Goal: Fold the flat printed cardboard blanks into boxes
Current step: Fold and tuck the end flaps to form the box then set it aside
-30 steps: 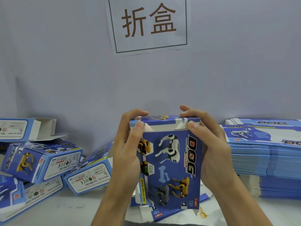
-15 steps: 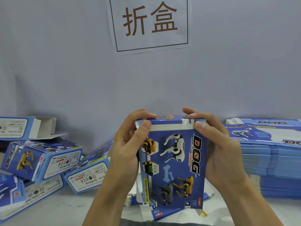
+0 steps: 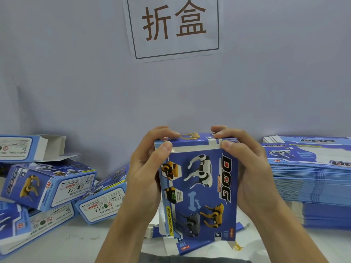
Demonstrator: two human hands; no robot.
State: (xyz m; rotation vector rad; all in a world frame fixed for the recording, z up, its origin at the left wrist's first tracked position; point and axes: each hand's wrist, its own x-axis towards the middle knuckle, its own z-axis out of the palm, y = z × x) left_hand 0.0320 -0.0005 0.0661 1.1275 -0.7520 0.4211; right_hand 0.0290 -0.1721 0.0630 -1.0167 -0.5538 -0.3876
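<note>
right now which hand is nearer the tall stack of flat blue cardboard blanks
Right. The right hand grips the upright blue dog-printed box beside the tall stack of flat blue cardboard blanks; the left hand holds the box's far side.

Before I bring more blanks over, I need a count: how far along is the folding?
Done: several folded boxes piled at the left. In hand: one box, left hand and right hand pressing its top flap shut. Left: a tall stack of flat blanks at the right.

A white paper sign (image 3: 173,27) hangs on the grey wall (image 3: 76,82).
</note>
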